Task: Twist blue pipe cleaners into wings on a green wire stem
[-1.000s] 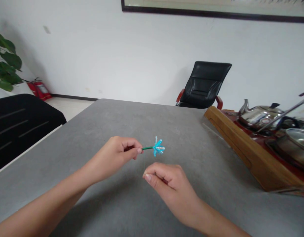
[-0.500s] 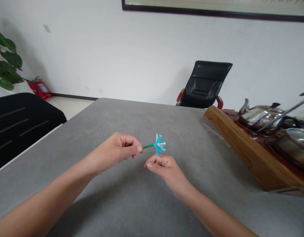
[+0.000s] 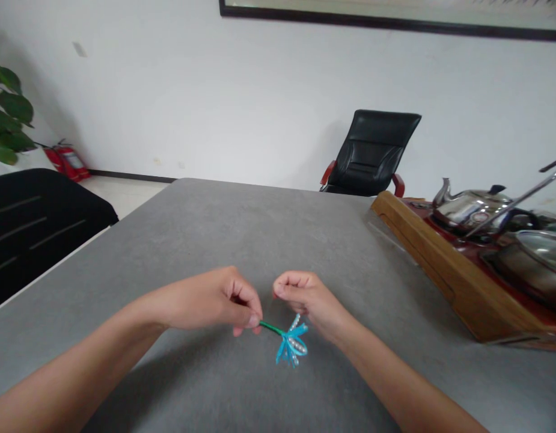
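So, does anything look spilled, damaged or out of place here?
No, nothing stands out. The left hand pinches the beaded flower by its green stem; the right hand is curled nearby, and I can't tell whether it holds anything. The kettle stands upright on the tray.

Beaded flower (image 3: 285,340): turquoise petals, rows of pearly white beads; stem (image 3: 271,328) deep green. Counter (image 3: 241,228): faintly mottled grey. Tray (image 3: 444,276): brown border, dark red surface. Kettle (image 3: 469,208): shiny silver, with black lid knob (image 3: 497,189). Far chair (image 3: 372,150): black, with red-brown armrests (image 3: 398,185). Seat back at left (image 3: 56,204): black, crossed by thin grey stripes. Wall (image 3: 192,90): white, above a dark skirting (image 3: 133,176). Fire extinguisher (image 3: 61,163): red, pale label. Leaves (image 3: 14,107): green. Picture frame (image 3: 350,21): blackish, enclosing a pale greenish panel (image 3: 372,7).
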`<control>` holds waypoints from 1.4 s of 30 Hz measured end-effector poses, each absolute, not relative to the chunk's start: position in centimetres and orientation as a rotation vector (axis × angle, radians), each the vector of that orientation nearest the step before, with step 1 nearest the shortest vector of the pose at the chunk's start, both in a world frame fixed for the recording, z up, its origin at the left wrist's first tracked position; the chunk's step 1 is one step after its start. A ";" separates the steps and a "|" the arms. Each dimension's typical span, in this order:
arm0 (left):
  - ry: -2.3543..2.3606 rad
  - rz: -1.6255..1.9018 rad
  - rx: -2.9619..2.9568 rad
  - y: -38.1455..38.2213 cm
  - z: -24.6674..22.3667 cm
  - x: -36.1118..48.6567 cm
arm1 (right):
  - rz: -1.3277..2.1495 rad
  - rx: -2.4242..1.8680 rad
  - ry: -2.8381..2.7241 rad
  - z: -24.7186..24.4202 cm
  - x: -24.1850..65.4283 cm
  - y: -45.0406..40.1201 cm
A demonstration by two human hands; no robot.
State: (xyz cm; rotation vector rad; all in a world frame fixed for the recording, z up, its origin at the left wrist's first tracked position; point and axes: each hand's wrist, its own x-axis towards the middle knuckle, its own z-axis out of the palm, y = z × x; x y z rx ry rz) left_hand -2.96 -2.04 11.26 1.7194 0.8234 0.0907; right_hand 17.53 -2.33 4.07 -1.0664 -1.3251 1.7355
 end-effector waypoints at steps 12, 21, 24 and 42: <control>1.105 0.138 2.254 -2.9 10.2 -2.9 | 1.360 -1.058 -1.659 8.0 17.5 -4.9; 1.309 0.380 2.051 -1.5 10.8 -2.8 | 0.970 -1.152 -2.055 8.4 16.4 -7.1; 1.287 0.433 1.941 -1.1 10.9 -2.9 | 0.953 -1.195 -2.059 7.6 16.3 -6.7; 1.011 0.510 1.516 -1.3 11.3 -3.1 | 1.518 -1.056 -1.534 2.0 16.5 -2.5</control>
